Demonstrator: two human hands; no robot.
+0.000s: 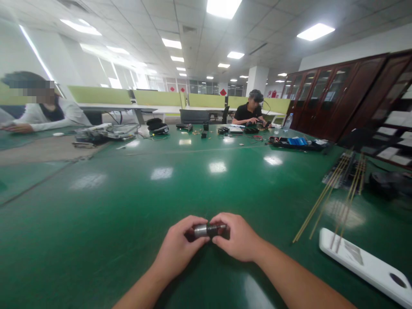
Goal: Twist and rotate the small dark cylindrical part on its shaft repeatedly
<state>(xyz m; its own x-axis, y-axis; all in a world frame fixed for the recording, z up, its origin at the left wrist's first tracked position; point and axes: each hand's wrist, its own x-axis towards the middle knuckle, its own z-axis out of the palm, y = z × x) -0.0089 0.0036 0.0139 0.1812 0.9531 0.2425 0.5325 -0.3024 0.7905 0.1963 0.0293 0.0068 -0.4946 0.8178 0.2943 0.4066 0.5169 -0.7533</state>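
A small silver-and-black cylinder (202, 230) lies sideways between my two hands, near the front of the green table (135, 201). Its left part is smooth silver metal, while the right part looks dark and ribbed. My left hand (178, 242) pinches the silver end between thumb and fingers. Around the dark end, the thumb and fingers of my right hand (238, 238) are closed. Both fingertips nearly meet at the middle of the cylinder. My palms and curled fingers hide its two ends in part.
To the right lie a white elongated device (363, 264) and several thin yellowish rods (325, 197). Farther back are a black tray with a blue item (296, 141), a plastic bottle (288, 122), a black pouch (157, 126) and electronic parts (99, 134). Two people sit across the table.
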